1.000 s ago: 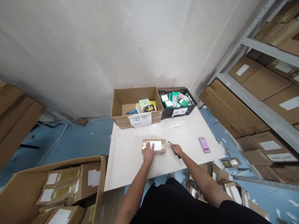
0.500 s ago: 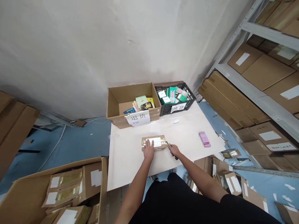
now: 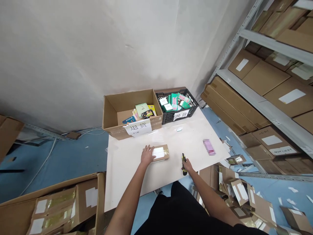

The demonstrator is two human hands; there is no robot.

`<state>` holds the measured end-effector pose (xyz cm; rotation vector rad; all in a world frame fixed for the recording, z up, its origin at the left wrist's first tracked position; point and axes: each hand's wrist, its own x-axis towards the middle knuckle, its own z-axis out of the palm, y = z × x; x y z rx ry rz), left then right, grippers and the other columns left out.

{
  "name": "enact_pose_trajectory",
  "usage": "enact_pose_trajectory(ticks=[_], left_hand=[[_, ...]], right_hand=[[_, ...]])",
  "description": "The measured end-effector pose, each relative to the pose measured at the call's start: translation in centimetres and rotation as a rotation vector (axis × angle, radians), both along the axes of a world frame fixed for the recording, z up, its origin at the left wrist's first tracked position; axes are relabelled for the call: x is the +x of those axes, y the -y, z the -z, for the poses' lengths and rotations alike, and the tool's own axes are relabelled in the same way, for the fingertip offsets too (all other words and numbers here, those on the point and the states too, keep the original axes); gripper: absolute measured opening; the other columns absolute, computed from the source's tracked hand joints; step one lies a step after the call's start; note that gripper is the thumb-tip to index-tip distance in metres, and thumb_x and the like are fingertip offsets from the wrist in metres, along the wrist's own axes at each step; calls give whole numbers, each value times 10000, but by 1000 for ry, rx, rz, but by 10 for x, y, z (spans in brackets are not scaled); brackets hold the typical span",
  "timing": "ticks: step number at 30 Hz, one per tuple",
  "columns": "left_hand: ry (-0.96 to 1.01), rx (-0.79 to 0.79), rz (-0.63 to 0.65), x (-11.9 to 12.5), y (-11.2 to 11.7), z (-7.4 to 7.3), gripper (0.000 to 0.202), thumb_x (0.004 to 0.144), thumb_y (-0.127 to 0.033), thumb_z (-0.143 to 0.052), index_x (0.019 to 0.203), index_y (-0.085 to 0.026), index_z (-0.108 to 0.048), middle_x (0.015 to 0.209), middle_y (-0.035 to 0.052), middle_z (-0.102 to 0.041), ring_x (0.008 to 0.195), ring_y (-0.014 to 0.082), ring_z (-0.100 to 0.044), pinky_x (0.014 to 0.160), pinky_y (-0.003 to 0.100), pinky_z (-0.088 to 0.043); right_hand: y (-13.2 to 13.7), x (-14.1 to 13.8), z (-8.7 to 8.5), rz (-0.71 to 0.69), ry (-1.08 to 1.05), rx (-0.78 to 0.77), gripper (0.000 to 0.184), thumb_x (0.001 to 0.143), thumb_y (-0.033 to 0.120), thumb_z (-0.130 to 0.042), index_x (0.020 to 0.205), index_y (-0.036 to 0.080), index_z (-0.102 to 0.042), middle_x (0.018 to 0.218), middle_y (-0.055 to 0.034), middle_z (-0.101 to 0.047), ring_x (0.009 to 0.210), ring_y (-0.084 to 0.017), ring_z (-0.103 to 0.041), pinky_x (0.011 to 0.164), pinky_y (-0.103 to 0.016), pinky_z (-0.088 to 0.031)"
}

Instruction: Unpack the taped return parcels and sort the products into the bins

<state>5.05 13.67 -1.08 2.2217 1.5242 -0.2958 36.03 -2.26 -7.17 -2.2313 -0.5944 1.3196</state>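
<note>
A small brown taped parcel [image 3: 161, 152] with a white label lies on the white table [image 3: 132, 176]. My left hand [image 3: 147, 155] rests on its left end, fingers spread flat. My right hand [image 3: 187, 167] is closed round a black and yellow utility knife [image 3: 183, 161], which points away from me, a short way right of the parcel.
An open cardboard box [image 3: 110, 114] with small packets and a black crate [image 3: 179, 114] of green and white boxes stand at the table's far edge. A pink item [image 3: 209, 147] lies at the right. Shelves of cartons [image 3: 264, 78] stand right; parcels fill a carton [image 3: 56, 205] at the lower left and litter the floor at the right.
My right hand has drawn the knife back from the parcel's right end, to the right and toward me. My left hand has slid to the parcel's left end. The camera has turned right.
</note>
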Motion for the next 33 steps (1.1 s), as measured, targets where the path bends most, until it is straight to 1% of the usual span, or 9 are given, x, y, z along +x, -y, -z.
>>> enact_pose_trajectory(ticks=[2,5,11,14,16,20,23,27,33], left_hand=[[5,-60,54,-6,-12,2,861,860,-470,-707,1626,-318,-345,1700,90,-364,1591,339,-238,1227,456,-294],[-25,-120,41,-6,-20,1,915,810,-517,-737,1621,-340,-352,1616,80,-492,1510,323,-388,1208,427,-295],[-131,-138,-35,5,-27,-7,863,726,-493,-817,1513,-340,-498,1411,86,-637,1347,318,-505,1125,406,-341],[-166,-173,-53,12,-27,-8,790,701,-522,-829,1428,-349,-571,1375,78,-648,1317,328,-515,1095,416,-355],[-170,-184,-84,22,-21,-6,734,760,-603,-761,1420,-343,-576,1374,92,-646,1300,339,-527,1076,435,-370],[-164,-140,-208,59,7,3,749,898,-728,-532,1493,-274,-509,1416,161,-623,1300,355,-547,1032,440,-412],[-181,-54,-272,92,33,8,837,964,-715,-422,1580,-148,-392,1385,236,-639,1293,360,-576,1029,427,-425],[-196,-46,-344,121,56,6,841,1035,-628,-272,1573,16,-336,1269,296,-695,1206,345,-665,980,388,-459],[-73,-196,-406,134,63,-2,794,1041,-626,-117,1476,-60,-465,1226,234,-750,1164,324,-715,912,378,-494]], right_hand=[[-3,10,2,-1,16,24,247,839,333,-713,1014,201,-600,729,3,-675,624,-211,-731,560,-268,-545],[-23,32,1,-6,38,63,346,770,263,-736,1095,184,-650,794,-20,-725,774,-236,-752,653,-286,-578],[-83,84,0,40,165,34,578,849,280,-635,1402,127,-566,1217,-157,-745,1119,-300,-724,917,-356,-572],[-98,82,0,34,244,14,683,859,274,-622,1515,153,-473,1477,-201,-594,1347,-340,-598,1070,-420,-509],[-98,59,0,-53,262,87,686,874,282,-623,1534,181,-465,1542,-168,-540,1423,-322,-532,1136,-393,-465],[-82,-12,1,-274,55,246,736,927,437,-642,1593,244,-395,1514,-104,-583,1372,-307,-583,1115,-384,-495],[-76,-40,1,-323,-3,256,870,966,458,-613,1685,255,-168,1479,-96,-623,1329,-305,-621,1079,-380,-511],[-91,-16,-1,-394,-62,278,870,944,357,-658,1685,303,-205,1379,-50,-701,1278,-300,-657,1083,-393,-504],[-123,30,1,-496,-233,351,930,819,199,-734,1650,307,-331,1348,-12,-723,1197,-263,-690,1110,-404,-497]])
